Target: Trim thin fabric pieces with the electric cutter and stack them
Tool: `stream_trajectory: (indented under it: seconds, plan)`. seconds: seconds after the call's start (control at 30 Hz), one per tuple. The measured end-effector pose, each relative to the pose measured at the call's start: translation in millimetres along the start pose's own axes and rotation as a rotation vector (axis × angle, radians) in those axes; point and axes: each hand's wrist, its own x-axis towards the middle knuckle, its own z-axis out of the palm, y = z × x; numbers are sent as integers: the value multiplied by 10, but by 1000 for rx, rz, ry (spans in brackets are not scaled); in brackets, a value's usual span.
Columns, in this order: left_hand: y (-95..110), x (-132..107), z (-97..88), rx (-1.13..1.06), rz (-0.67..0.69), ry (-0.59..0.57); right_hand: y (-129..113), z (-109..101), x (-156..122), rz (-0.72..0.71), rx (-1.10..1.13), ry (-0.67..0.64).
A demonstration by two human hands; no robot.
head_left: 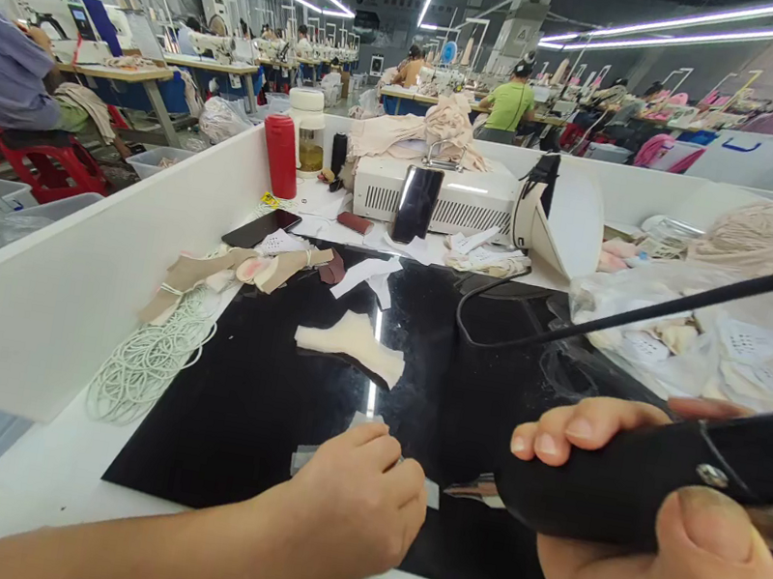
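My right hand (672,570) is wrapped around a black hand-held tool (590,488) with a screw in its side and a shiny flat metal tip pointing left. My left hand (361,491) is closed, its fingers curled down over a thin translucent whitish piece (305,458) on the black board (246,434). Parts of that piece stick out on both sides and above the knuckles; the fingertips are hidden. The metal tip lies close to its right end. Beyond the left hand rests a cream shaped pad (353,343), and farther back lies a white cut piece (368,277).
A thick black cable (571,329) loops over the board's right side. Pale cord (152,355) and beige pieces (212,277) lie left. A phone (417,204) leans on a white vented box (474,201). Plastic bags (738,336) fill the right; a white partition (108,236) stands left.
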Motion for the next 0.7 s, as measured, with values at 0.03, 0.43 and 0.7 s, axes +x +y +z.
stream_trajectory:
  seconds: [0.03, 0.43, 0.7]
  plan:
    - [3, -4, 5, 0, 0, 0, 0, 2, 4, -5, 1, -2]
    - [15, -11, 25, -21, -14, 78, 103, -24, -39, -52, -17, -103]
    - [40, -17, 36, -14, -16, 102, 21, -25, -60, -21, 17, -111]
